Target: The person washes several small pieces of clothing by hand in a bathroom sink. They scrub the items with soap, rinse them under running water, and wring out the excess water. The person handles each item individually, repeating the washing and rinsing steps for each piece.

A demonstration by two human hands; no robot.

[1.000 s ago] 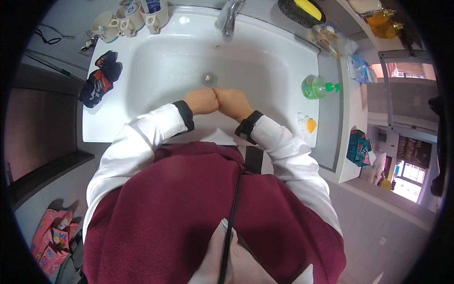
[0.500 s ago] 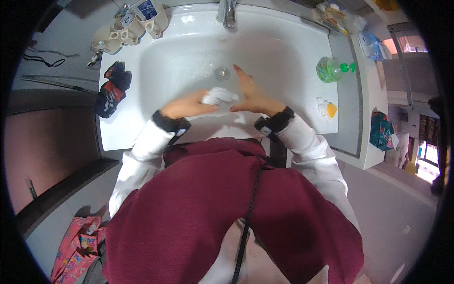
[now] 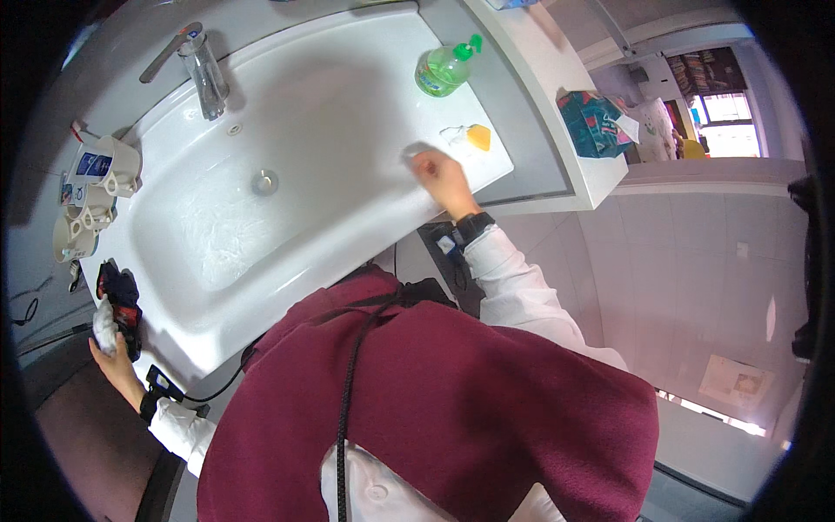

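My left hand (image 3: 115,364) is at the far left edge of the washbasin, its fingers closed on a small, bunched white cloth (image 3: 105,326). That cloth lies against a dark cloth (image 3: 129,300) with red patches on the basin's rim. Over the right end of the white washbasin (image 3: 326,113), my right hand (image 3: 442,181) is raised with its fingers curled in and nothing visible in them. Close to it, on the rim, sits a yellow piece (image 3: 478,137) beside a clear wrapper.
A green pump bottle (image 3: 445,70) stands on the right rim. The chrome tap (image 3: 205,78) is at the back, with shallow water around the drain (image 3: 264,182). Several cream cups (image 3: 117,165) line the left rim. On the right ledge is a green tissue pack (image 3: 594,124).
My hands have parted from over the basin. The left has carried the white cloth to the dark cloth at the left rim; the right has moved rightward and curled. The view has turned.
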